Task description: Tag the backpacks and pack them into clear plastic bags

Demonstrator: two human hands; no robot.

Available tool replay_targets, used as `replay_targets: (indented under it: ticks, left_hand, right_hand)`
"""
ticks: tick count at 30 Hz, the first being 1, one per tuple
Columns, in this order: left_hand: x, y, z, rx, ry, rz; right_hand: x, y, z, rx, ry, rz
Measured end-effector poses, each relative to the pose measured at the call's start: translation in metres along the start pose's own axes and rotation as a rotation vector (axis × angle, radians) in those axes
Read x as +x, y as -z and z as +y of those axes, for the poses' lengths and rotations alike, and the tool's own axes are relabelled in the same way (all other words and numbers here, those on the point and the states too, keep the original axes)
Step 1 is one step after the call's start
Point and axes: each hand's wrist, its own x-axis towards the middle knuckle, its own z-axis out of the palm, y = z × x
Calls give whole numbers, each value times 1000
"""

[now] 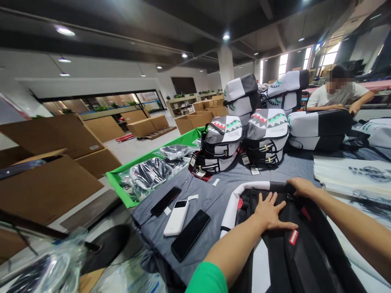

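Observation:
In the head view a black and white backpack (261,264) lies in front of me with its strap side up, a small red tag on it. My left hand (270,213) rests on its black back panel, palm down with fingers spread. At the bag's far top edge is my right hand (302,188), its fingers bent over the rim and partly hidden. Just beyond stand two backpacks with a zigzag teeth print, a left one (226,132) and a right one (268,126), with hang tags.
Left on the grey cloth (210,199) lie a white power bank (176,217) and two dark phones. A green-rimmed bin (117,183) holds plastic-wrapped bags. Printed white bags (336,171) lie right. A person (324,95) works behind more backpacks. Cardboard boxes (51,187) stand left.

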Motion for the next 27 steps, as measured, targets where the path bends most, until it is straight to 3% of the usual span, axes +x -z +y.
replay_targets:
  ticks: [4,8,11,14,17,20,22,25,27]
  left_hand:
    - [14,-9,-6,58,-6,177]
    - [23,-14,-10,126,-14,245]
    - [24,-16,-11,79,-18,305]
    - [27,-10,-9,-8,-6,344]
    - [20,8,-1,-38,-32,350]
    - [-19,28,15,-72,-146,294]
    - [-64,34,29,-118,-308,143]
    - [-130,28,51,-114,-624,-168]
    - [-152,16,61,7,-713,-226]
  right_hand:
    - [-6,-5,3,-26,-95,91]
    - [-60,-12,-14,-33,-107,233]
    - [-136,-25,-60,-5,2,357]
    - [-205,-45,-124,119,292,510]
    - [-226,-68,-169,152,380,436]
    - [-208,-83,-173,130,357,434]
    - [-196,-88,-165,153,363,472]
    - [-191,-93,-160,223,366,471]
    - [-193,-95,-162,269,345,447]
